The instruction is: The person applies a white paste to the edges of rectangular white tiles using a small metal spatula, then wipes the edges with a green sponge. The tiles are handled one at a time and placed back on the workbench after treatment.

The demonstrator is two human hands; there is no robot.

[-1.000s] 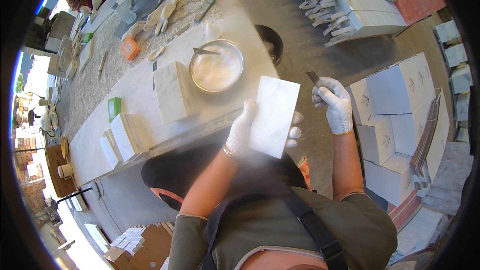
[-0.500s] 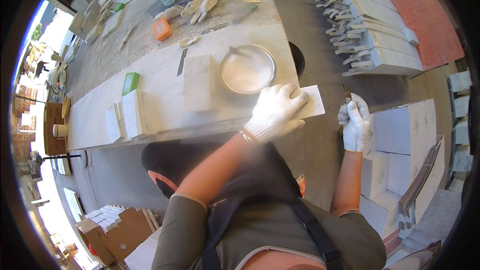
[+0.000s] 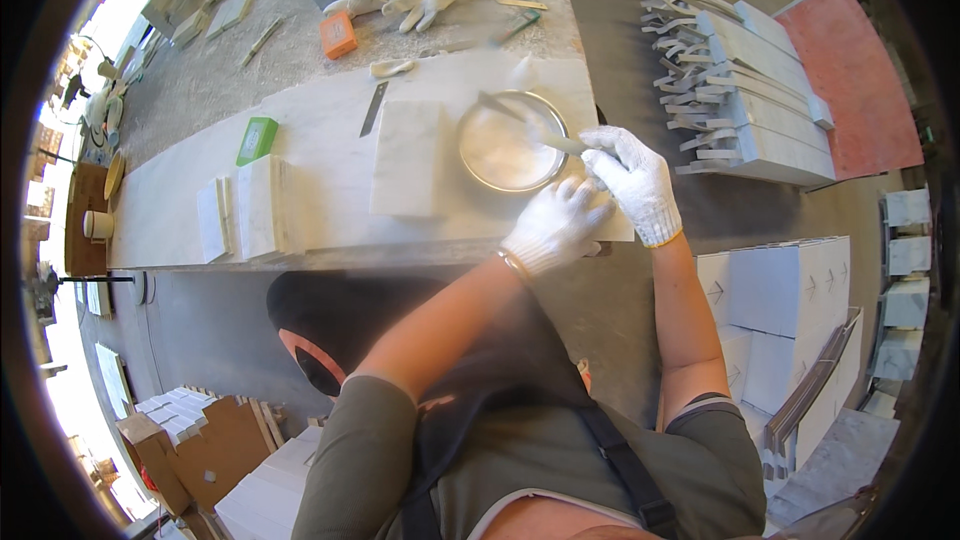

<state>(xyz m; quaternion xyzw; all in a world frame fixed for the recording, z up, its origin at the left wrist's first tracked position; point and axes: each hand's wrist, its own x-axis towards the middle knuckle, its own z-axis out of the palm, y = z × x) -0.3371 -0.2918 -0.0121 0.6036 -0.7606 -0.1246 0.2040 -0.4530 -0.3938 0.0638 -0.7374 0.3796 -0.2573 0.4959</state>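
My left hand (image 3: 555, 227), in a white knit glove, is closed on a small white tile (image 3: 621, 227) at the table's right edge; the hand covers most of the tile. Just above it, my gloved right hand (image 3: 637, 183) grips a narrow scraper-like tool (image 3: 566, 144), blurred, its end reaching over the rim of a round metal pan (image 3: 466, 162). White powder or paste fills the pan, and a dark flat blade (image 3: 497, 104) rests across its far rim. Left of the pan lies a pale stone slab (image 3: 405, 160).
White slabs (image 3: 262, 205) and a green box (image 3: 257, 140) stand at the left. Farther back are an orange box (image 3: 338, 35), spare gloves (image 3: 425, 2) and a steel ruler (image 3: 374, 108). White cartons (image 3: 770, 285) are stacked at right, below strapped slabs (image 3: 765, 90).
My right hand has swung left and up from beside the cartons, bringing the tool to the pan. My left hand stays by the table edge with the tile. The view has shifted slightly.
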